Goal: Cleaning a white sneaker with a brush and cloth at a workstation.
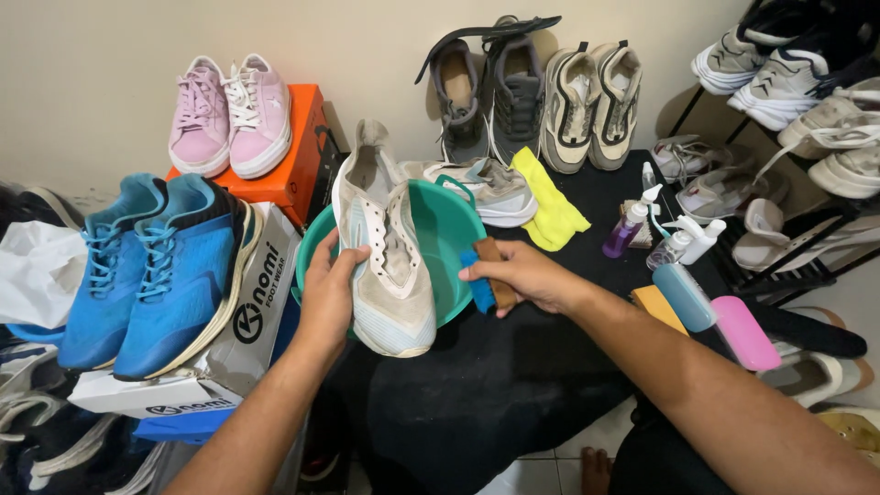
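Note:
My left hand (328,289) grips a dirty white sneaker (390,266) by its side, holding it over a green plastic basin (454,229). My right hand (527,275) holds a wooden brush with blue bristles (486,275) just to the right of the sneaker, at the basin's rim. The matching white sneaker (490,188) lies behind the basin on the black cloth (495,376) covering the table.
A yellow cloth (550,211), spray bottles (632,225), and blue (683,295) and pink (744,332) cases lie to the right. Blue sneakers (151,270) sit on a white box, pink sneakers (229,115) on an orange box. More shoes line the wall and a rack (797,82) at right.

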